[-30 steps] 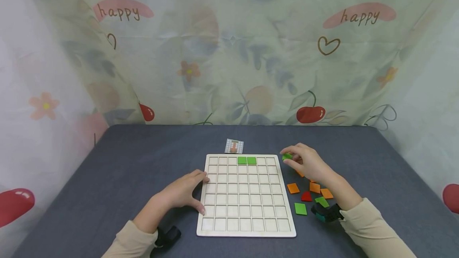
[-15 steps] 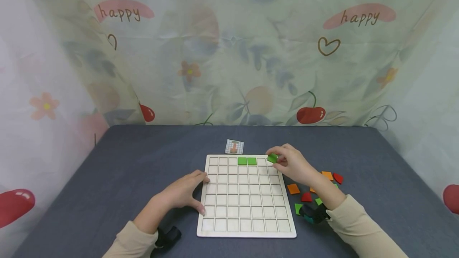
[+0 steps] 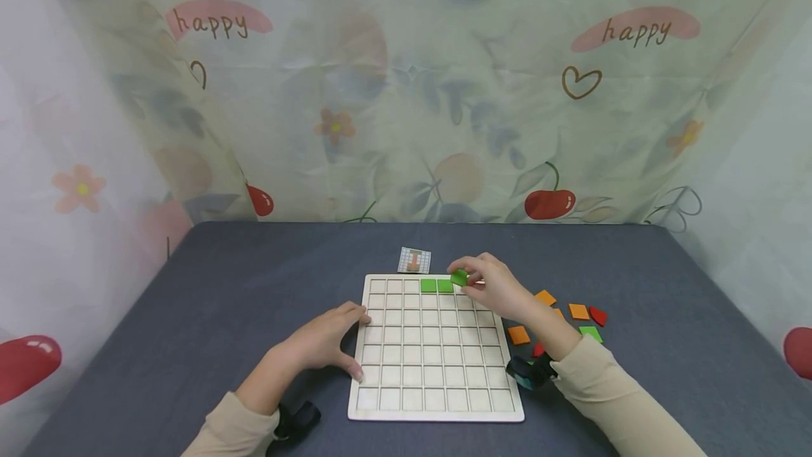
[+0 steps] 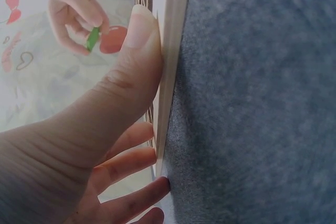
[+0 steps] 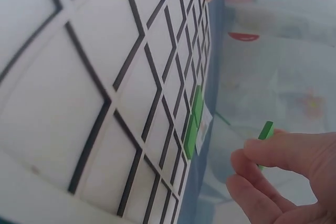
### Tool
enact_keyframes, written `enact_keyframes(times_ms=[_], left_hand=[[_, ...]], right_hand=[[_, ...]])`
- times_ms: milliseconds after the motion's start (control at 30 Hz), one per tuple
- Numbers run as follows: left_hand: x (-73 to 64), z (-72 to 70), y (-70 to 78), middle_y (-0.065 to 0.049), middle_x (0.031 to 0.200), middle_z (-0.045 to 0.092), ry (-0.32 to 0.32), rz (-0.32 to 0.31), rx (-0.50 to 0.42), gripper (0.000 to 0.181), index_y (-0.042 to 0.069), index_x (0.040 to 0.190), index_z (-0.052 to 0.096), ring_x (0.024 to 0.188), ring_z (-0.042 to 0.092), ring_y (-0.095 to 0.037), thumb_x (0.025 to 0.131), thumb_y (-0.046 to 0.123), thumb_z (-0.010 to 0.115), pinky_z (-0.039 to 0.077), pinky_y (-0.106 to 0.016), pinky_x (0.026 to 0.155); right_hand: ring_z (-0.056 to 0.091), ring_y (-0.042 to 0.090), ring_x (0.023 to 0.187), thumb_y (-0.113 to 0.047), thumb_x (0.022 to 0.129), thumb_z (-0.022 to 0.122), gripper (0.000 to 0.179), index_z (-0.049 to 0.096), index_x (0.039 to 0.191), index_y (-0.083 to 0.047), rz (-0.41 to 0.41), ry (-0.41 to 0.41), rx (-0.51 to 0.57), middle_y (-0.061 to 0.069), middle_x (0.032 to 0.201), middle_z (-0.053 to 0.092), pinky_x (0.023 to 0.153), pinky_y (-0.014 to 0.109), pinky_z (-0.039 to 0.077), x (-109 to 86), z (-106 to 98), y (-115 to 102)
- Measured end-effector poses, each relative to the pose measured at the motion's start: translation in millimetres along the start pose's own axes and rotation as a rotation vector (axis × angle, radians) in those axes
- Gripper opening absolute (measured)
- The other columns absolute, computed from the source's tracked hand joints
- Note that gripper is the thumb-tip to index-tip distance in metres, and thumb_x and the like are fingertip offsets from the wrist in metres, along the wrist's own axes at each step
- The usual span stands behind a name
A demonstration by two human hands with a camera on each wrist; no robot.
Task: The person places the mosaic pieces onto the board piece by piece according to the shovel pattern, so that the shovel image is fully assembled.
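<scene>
A white gridded board (image 3: 428,337) lies on the table, with two green square tiles (image 3: 437,285) side by side in its far row. My right hand (image 3: 497,290) pinches another green tile (image 3: 459,278) between thumb and fingers, above the far row just right of those two. In the right wrist view, the pinched green tile (image 5: 267,130) stands on edge, apart from the board. My left hand (image 3: 326,339) rests on the board's left edge, thumb and fingers spread apart along it. The left wrist view has the thumb (image 4: 139,40) touching the board's rim.
Loose orange tiles (image 3: 519,335), red tiles (image 3: 598,316) and a green tile (image 3: 591,333) lie right of the board, some hidden by the right arm. A small printed grid card (image 3: 414,260) lies beyond the far edge. A patterned curtain (image 3: 406,90) hangs behind the table.
My right hand has carried the green tile leftward from beside the board to over its far row, near the two placed tiles. My left hand and the board stay put.
</scene>
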State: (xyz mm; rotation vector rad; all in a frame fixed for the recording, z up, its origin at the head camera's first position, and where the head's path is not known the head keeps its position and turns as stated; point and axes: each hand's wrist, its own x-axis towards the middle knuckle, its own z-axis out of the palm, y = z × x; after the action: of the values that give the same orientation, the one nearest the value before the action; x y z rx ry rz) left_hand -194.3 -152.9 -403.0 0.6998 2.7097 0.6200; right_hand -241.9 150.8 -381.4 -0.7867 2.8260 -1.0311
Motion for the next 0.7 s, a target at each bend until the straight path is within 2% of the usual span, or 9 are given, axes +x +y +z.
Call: enact_keyframes(times_ms=[433, 700], left_hand=[[0.5, 0.1, -0.4, -0.014, 0.133, 0.048, -0.001, -0.002, 0.001, 0.082, 0.005, 0.124, 0.053, 0.124, 0.047, -0.032, 0.056, 0.038, 0.086, 0.04, -0.047, 0.102], [0.2, -0.1, -0.5, -0.015, 0.133, 0.048, 0.001, 0.005, 0.003, 0.082, 0.004, 0.123, 0.054, 0.124, 0.048, -0.032, 0.056, 0.038, 0.086, 0.041, -0.047, 0.101]], right_hand=[[0.062, 0.034, 0.096, 0.002, 0.084, 0.063, 0.035, 0.062, 0.118, -0.007, -0.012, -0.072, 0.004, 0.016, 0.1, 0.052, 0.077, 0.034, 0.055, 20.7, 14.8, -9.7], [0.061, 0.021, 0.078, 0.001, 0.083, 0.066, 0.042, 0.059, 0.124, -0.009, -0.033, -0.109, -0.019, 0.014, 0.099, 0.055, 0.069, 0.028, 0.051, 33.7, 22.8, -17.6]])
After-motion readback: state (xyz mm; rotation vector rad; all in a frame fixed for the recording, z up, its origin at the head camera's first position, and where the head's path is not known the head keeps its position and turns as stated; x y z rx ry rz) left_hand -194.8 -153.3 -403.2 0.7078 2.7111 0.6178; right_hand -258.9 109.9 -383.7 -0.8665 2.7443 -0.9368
